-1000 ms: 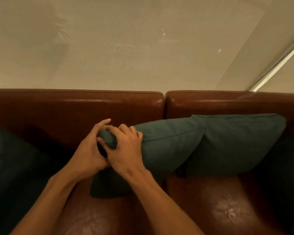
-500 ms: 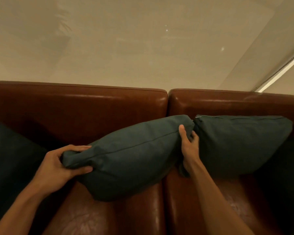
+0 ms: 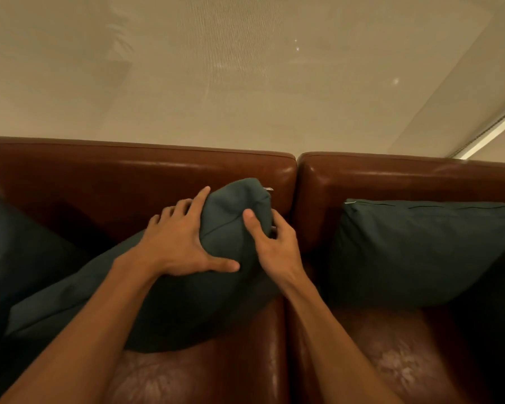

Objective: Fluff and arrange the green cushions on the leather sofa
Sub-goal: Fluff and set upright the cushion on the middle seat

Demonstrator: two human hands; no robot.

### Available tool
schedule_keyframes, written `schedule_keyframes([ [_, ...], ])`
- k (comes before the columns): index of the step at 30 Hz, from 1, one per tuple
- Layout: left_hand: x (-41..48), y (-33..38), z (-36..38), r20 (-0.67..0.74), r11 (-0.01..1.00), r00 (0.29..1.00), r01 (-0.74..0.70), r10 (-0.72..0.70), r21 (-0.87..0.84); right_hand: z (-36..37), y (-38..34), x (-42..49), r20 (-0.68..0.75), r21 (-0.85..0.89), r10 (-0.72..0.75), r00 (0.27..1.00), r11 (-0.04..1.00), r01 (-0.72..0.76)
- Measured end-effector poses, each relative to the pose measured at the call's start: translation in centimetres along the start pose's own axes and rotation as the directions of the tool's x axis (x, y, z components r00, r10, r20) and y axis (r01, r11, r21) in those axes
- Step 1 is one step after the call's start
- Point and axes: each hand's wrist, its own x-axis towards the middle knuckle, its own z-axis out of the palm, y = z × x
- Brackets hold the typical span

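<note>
A dark green cushion (image 3: 187, 304) lies slanted on the left seat of the brown leather sofa (image 3: 164, 173), its upper right corner raised against the backrest. My left hand (image 3: 178, 246) presses on that corner from the left, fingers spread over the fabric. My right hand (image 3: 274, 246) grips the same corner from the right, thumb on top. A second green cushion (image 3: 414, 252) leans against the right backrest, apart from both hands. A third dark cushion (image 3: 15, 246) sits at the far left edge.
Behind the sofa hangs a beige sheer curtain (image 3: 245, 83) with a bright strip (image 3: 490, 135) at the right. Worn patches mark the seat leather (image 3: 391, 365). A dark shape fills the far right edge.
My hands held the cushion's two ends half a second ago; now both have come together on its right corner, which is bunched up and lifted against the backrest, clear of the right cushion.
</note>
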Motion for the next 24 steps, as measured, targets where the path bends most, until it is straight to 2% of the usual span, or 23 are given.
schedule_keyframes([
  [2,0.1,-0.5,0.2,-0.079,1.0,0.997,0.017,-0.018,-0.019,0.8,-0.1,-0.1,0.034,-0.015,-0.021,0.999,1.0,0.022],
  [7,0.6,0.3,1.3,-0.305,0.999,0.951,-0.04,0.037,-0.003,1.2,-0.1,0.1,0.113,-0.006,-0.02,0.993,1.0,0.021],
  [10,1.3,0.3,1.9,-0.419,0.999,0.907,-0.051,0.037,-0.021,0.9,0.2,0.3,0.127,0.085,0.001,0.992,0.996,-0.012],
  [14,0.2,0.2,2.5,-0.523,0.977,0.842,-0.2,0.133,-0.074,-1.1,0.8,0.4,0.08,0.156,0.047,0.996,0.986,-0.059],
  [17,-0.9,0.0,1.4,-0.581,0.955,0.803,-0.262,0.135,-0.141,-2.9,3.5,0.5,-0.021,0.083,0.194,0.981,0.978,-0.191],
  [20,-2.2,-1.6,-1.2,-0.621,0.907,0.782,-0.294,0.048,-0.301,-4.6,7.3,0.6,-0.107,0.067,0.405,0.908,0.914,-0.399],
  [22,-3.5,-2.6,-3.5,-0.632,0.823,0.775,-0.349,-0.017,-0.449,-5.3,8.9,0.1,-0.125,0.104,0.515,0.848,0.857,-0.505],
  [24,-4.7,-3.6,-5.1,-0.666,0.728,0.742,-0.414,-0.077,-0.546,-5.9,9.8,0.1,-0.104,0.212,0.596,0.796,0.795,-0.568],
])
